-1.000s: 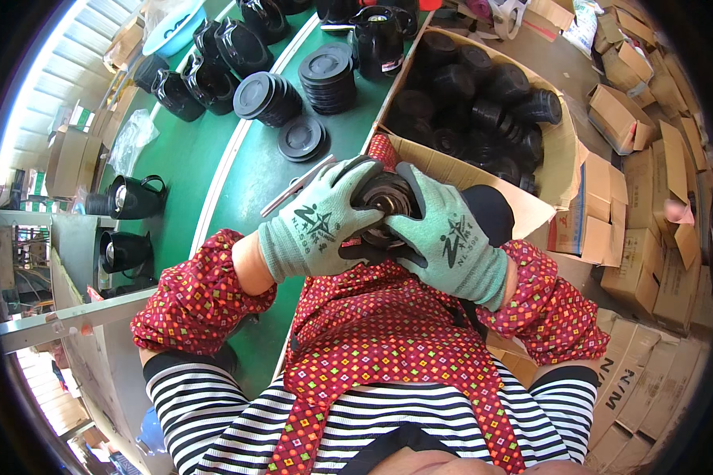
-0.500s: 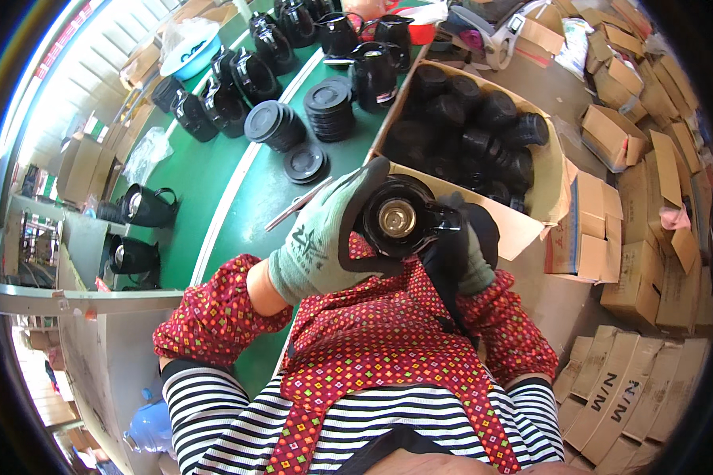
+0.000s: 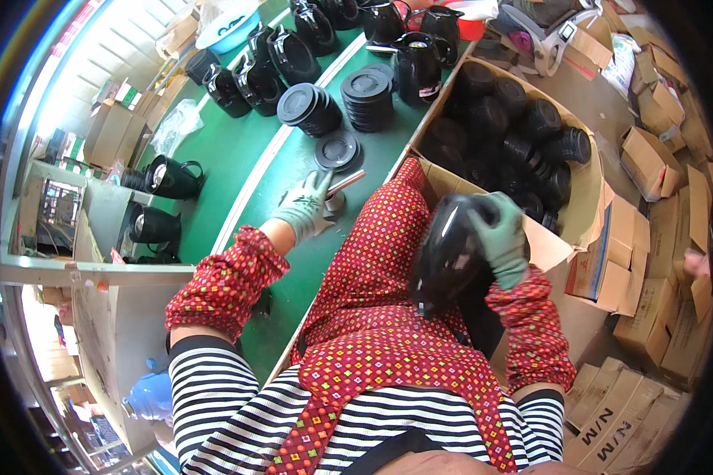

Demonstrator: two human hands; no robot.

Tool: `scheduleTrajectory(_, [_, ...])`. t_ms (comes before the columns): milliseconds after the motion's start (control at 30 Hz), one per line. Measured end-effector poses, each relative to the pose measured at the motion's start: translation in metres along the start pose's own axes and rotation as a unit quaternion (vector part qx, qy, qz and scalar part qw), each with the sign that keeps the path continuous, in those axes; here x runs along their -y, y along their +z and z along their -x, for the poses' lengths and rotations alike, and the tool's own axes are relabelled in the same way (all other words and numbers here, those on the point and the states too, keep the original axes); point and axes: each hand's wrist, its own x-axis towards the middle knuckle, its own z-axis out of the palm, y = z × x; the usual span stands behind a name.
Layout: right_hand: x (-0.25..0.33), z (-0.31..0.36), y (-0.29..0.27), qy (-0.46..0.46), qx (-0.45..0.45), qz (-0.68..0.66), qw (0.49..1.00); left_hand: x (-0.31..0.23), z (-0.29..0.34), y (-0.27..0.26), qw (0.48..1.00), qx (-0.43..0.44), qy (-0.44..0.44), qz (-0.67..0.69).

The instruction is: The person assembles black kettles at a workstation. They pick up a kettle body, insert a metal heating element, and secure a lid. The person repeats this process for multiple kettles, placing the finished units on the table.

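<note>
My right hand point(image 3: 501, 237), in a grey-green glove, grips a glossy black jug point(image 3: 448, 257), tilted on its side above my lap. Over the green table, my left hand point(image 3: 303, 207), gloved alike, has its fingers apart and holds nothing that I can make out. Beside its fingers are a thin pinkish stick point(image 3: 348, 181) and a small metallic cylinder point(image 3: 335, 203), partly covered by the hand. Just beyond lies a black round lid point(image 3: 337, 150). Behind it stand two stacks of such lids, one left point(image 3: 309, 109) and one right point(image 3: 367, 99).
An open carton point(image 3: 594, 170) full of black cylindrical parts stands against the table's right side. Several black jugs point(image 3: 293, 55) crowd the far table, near a light-blue basin point(image 3: 228, 30). More jugs point(image 3: 174, 178) lie at the left. Cardboard boxes point(image 3: 610, 261) fill the right side.
My left hand has let go of the jug and moved out to the table beside the stick. The jug has swung onto its side in my right hand. The view has shifted slightly.
</note>
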Motion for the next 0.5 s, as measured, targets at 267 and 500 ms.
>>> scheduleTrajectory(267, [0.035,0.029,0.004,-0.04,0.112,0.121,0.985,0.056,-0.023,0.042,0.979,-0.015,0.105,0.174])
scheduleTrajectory(500, [0.029,-0.004,-0.004,0.024,0.142,-0.111,0.983,-0.046,-0.004,-0.092,0.83,0.106,0.036,0.547])
